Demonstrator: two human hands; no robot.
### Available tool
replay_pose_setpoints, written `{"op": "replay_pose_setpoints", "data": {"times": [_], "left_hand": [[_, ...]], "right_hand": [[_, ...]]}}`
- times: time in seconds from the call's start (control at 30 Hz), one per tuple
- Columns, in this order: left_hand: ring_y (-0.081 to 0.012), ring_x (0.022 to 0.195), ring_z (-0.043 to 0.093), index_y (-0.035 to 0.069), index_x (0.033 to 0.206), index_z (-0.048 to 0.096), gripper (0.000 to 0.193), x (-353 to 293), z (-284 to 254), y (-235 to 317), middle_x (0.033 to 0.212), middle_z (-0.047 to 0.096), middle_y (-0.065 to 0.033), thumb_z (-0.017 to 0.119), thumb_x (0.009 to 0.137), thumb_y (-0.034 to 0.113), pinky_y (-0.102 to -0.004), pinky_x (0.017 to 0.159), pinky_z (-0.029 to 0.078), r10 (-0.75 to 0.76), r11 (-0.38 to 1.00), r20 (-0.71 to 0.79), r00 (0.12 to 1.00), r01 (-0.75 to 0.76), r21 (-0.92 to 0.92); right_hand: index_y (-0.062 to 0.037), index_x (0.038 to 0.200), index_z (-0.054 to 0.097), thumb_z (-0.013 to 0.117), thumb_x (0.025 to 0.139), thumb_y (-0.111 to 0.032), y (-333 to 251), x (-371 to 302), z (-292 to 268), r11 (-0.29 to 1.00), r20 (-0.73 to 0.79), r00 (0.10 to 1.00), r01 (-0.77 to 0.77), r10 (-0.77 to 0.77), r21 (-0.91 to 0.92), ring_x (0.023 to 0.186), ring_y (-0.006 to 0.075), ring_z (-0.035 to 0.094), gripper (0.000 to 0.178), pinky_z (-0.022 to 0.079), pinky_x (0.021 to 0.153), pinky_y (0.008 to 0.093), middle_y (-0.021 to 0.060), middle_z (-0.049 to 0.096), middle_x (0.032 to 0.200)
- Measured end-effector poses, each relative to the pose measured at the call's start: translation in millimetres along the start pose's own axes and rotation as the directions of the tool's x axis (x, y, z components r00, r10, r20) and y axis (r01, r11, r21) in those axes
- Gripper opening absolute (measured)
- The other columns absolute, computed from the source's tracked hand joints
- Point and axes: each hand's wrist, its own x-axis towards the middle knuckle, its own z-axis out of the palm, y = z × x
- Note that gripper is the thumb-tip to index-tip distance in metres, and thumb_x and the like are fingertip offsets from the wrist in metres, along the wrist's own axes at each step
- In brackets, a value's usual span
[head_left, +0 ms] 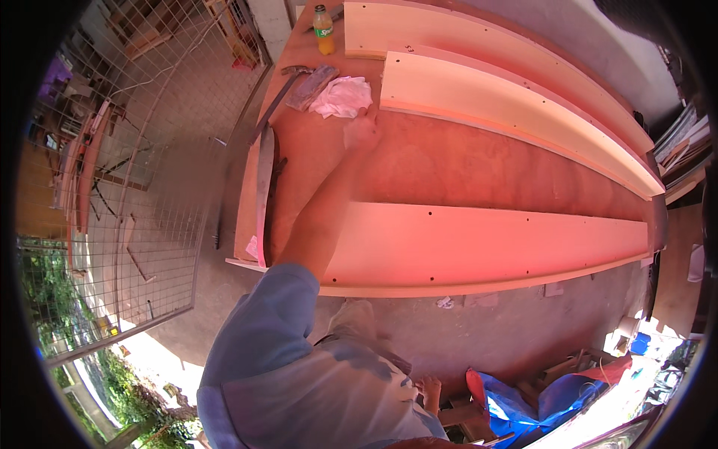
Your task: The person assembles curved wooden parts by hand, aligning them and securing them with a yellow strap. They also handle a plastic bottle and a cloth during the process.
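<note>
My left arm stretches across the reddish work table (464, 161). At its end, my left hand (362, 133) is at the lower right edge of a crumpled pale pink cloth (342, 97). That hand is blurred, and I cannot tell whether its fingers grip the cloth. Against the cloth's left side lies a worn brownish block (312, 87). A hammer (278, 101) rests beside the block, its handle slanting toward the table's left edge. Low by my body, away from the table, my right hand (428, 393) hangs with its fingers loosely apart and nothing visible in them.
A long pale board (479, 243) with dark holes lies along the near edge. Two raised-edge boards (508, 123) (479, 34) lie at the far side. A bottle of yellow drink (324, 30) stands at the far left corner. Wire mesh (161, 187) is left; blue sheeting (516, 408) lies below.
</note>
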Motion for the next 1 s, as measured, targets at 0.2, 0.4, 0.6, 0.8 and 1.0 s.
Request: {"op": "replay_pose_setpoints", "data": {"times": [0.2, 0.4, 0.6, 0.8, 1.0], "left_hand": [[-0.0383, 0.089, 0.071, 0.021, 0.142, 0.050, 0.046, -3.0, 2.3, 9.7, 0.116, 0.060, -0.0136, 0.056, 0.097, 0.030, -0.0556, 0.074, 0.058, 0.069, 0.997, -0.049, 0.996, -0.066, 0.051], [-0.0374, 0.085, 0.071, 0.025, 0.145, 0.049, 0.046, 4.6, 4.5, 9.1, 0.117, 0.058, -0.0141, 0.053, 0.100, 0.035, -0.0536, 0.069, 0.060, 0.124, 0.986, -0.010, 0.992, -0.122, 0.117], [-0.0378, 0.087, 0.071, 0.028, 0.146, 0.050, 0.045, 3.8, -0.9, 10.3, 0.120, 0.057, -0.0154, 0.049, 0.103, 0.041, -0.0526, 0.071, 0.060, 0.101, 0.977, 0.020, 0.995, -0.103, 0.188], [-0.0448, 0.107, 0.065, 0.025, 0.153, 0.042, 0.053, 10.8, -0.5, 9.4, 0.131, 0.056, -0.0230, 0.040, 0.106, 0.049, -0.0580, 0.084, 0.056, 0.123, 0.956, 0.092, 0.988, -0.143, 0.256], [-0.0448, 0.108, 0.064, 0.006, 0.148, 0.047, 0.058, 20.9, 16.0, -1.1, 0.125, 0.056, -0.0290, 0.048, 0.105, 0.045, -0.0565, 0.084, 0.056, 0.232, 0.873, 0.139, 0.963, -0.269, 0.407]], "right_hand": [[-0.0024, 0.127, 0.065, 0.060, 0.100, -0.023, -76.8, -0.1, 27.8, 0.951, 0.084, 0.950, 0.306, -0.301, -0.053, 0.082, 0.0174, 0.071, 0.034, 0.057, 0.066, 0.0298, 0.0089, 0.073, 0.099], [-0.0018, 0.129, 0.065, 0.061, 0.100, -0.024, -105.3, 0.7, 21.1, 0.888, 0.049, 0.922, 0.383, -0.383, -0.254, 0.084, 0.0185, 0.072, 0.036, 0.057, 0.068, 0.0310, 0.0081, 0.073, 0.100], [-0.0022, 0.125, 0.068, 0.061, 0.099, -0.020, -55.9, 9.9, 10.0, 0.963, -0.095, 0.958, 0.267, -0.269, -0.030, 0.080, 0.0169, 0.070, 0.032, 0.056, 0.065, 0.0300, 0.0079, 0.073, 0.096], [-0.0028, 0.115, 0.074, 0.066, 0.096, -0.024, 41.9, 0.9, 19.3, 0.985, -0.137, 0.977, 0.168, -0.162, 0.032, 0.072, 0.0167, 0.069, 0.030, 0.058, 0.062, 0.0306, 0.0091, 0.074, 0.088], [-0.0059, 0.115, 0.074, 0.064, 0.094, -0.029, 123.7, -18.3, 34.0, 0.963, -0.158, 0.977, -0.101, 0.144, 0.251, 0.075, 0.0194, 0.075, 0.033, 0.062, 0.065, 0.0356, 0.0124, 0.077, 0.088]]}}
